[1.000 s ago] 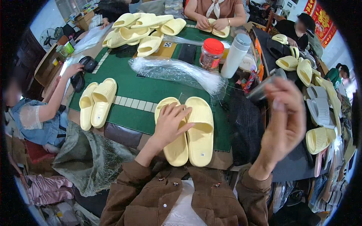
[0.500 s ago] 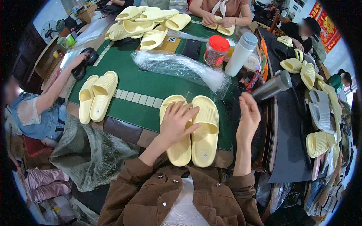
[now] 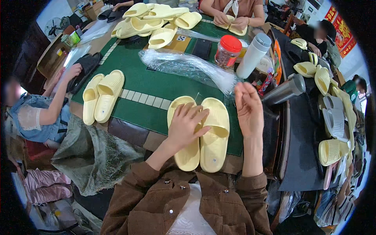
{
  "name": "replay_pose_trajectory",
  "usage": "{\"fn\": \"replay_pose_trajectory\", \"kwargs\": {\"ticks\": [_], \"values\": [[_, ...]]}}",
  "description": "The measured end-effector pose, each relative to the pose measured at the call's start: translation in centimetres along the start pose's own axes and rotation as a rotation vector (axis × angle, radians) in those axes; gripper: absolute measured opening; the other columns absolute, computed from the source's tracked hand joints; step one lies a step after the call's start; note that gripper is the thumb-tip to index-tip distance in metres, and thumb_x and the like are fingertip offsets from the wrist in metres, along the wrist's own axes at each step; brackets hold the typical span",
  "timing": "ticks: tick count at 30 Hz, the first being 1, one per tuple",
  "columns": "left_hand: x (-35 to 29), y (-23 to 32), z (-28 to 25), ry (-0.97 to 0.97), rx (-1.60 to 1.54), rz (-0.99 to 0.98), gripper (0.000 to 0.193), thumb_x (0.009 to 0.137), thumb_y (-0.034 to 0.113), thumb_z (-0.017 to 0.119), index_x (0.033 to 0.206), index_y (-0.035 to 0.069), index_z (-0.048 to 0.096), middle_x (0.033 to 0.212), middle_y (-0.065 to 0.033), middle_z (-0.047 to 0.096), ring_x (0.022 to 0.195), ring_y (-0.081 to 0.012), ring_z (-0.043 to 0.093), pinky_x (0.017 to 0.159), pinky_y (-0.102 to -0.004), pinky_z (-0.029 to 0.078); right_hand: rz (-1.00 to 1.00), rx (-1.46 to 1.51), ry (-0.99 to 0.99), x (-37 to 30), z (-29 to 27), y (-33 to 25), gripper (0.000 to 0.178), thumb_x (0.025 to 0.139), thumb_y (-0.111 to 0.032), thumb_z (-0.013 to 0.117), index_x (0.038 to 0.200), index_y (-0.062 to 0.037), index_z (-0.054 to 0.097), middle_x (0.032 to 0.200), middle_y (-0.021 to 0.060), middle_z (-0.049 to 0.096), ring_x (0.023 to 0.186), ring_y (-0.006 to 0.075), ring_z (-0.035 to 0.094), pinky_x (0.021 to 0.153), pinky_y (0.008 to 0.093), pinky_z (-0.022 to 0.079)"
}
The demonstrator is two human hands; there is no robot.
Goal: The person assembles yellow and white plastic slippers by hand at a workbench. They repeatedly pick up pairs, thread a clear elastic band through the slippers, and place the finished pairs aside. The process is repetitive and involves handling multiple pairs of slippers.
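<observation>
A pair of pale yellow slide slippers lies side by side before me, toes away from me. My left hand (image 3: 185, 123) rests on the strap of the left slipper (image 3: 187, 154), its fingers spread and its tips near the right slipper (image 3: 214, 145). Raised just right of the pair is my right hand (image 3: 249, 111), thumb and fingertips pressed together. Whatever may be in that pinch is too fine to make out. Just past the fingertips lies a bundle of thin clear plastic strands (image 3: 192, 66) in a clear bag. A fine clear strand stands up by the slippers' toes.
Another yellow pair (image 3: 103, 96) lies to the left, and a slipper pile (image 3: 156, 23) at the back. A red-lidded jar (image 3: 228, 51), a white bottle (image 3: 253, 55) and a steel tumbler (image 3: 285, 89) stand right. Co-workers handle slippers at the left and far side.
My right hand has moved left and a little up, nearer the plastic strands. My left hand stays on the slipper. The co-worker at left has turned and shifted a black slipper.
</observation>
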State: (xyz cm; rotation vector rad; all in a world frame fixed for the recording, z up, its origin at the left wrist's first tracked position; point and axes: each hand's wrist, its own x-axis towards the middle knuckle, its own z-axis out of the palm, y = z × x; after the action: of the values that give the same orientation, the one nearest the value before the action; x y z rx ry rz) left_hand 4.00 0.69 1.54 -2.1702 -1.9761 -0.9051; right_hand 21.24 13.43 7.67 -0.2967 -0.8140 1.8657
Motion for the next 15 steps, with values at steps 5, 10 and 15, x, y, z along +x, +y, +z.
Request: {"fn": "replay_pose_trajectory", "kwargs": {"ticks": [5, 10, 15], "values": [[-0.3, -0.2, -0.1, -0.008, 0.001, -0.007, 0.053, 0.084, 0.041, 0.068, 0.129, 0.016, 0.057, 0.128, -0.0081, 0.057, 0.123, -0.0352, 0.048, 0.107, -0.0502, 0.033, 0.051, 0.421, -0.337, 0.6, 2.2, -1.4, 0.029, 0.094, 0.001, 0.052, 0.123, 0.0043, 0.052, 0.116, 0.0191, 0.063, 0.102, 0.0242, 0.066, 0.087, 0.0288, 0.059], [-0.1, -0.1, 0.1, 0.013, 0.014, -0.011, 0.052, 0.083, 0.041, 0.068, 0.128, 0.015, 0.058, 0.127, -0.0080, 0.057, 0.122, -0.0346, 0.049, 0.106, -0.0496, 0.034, 0.000, 0.043, 0.268, 0.6, -2.6, 2.9, 0.047, 0.091, 0.005, 0.053, 0.136, 0.0073, 0.038, 0.134, 0.0216, 0.046, 0.123, 0.0286, 0.053, 0.103, 0.0342, 0.048], [-0.2, -0.1, 0.2, 0.041, -0.002, 0.010, 0.053, 0.083, 0.041, 0.068, 0.126, 0.014, 0.059, 0.126, -0.0081, 0.057, 0.121, -0.0327, 0.049, 0.104, -0.0488, 0.035, 0.078, 0.078, 0.413, 0.4, -5.5, 6.0, 0.075, 0.086, 0.011, 0.053, 0.149, -0.0002, 0.012, 0.133, 0.0246, 0.039, 0.120, 0.0369, 0.053, 0.104, 0.0406, 0.047]]}}
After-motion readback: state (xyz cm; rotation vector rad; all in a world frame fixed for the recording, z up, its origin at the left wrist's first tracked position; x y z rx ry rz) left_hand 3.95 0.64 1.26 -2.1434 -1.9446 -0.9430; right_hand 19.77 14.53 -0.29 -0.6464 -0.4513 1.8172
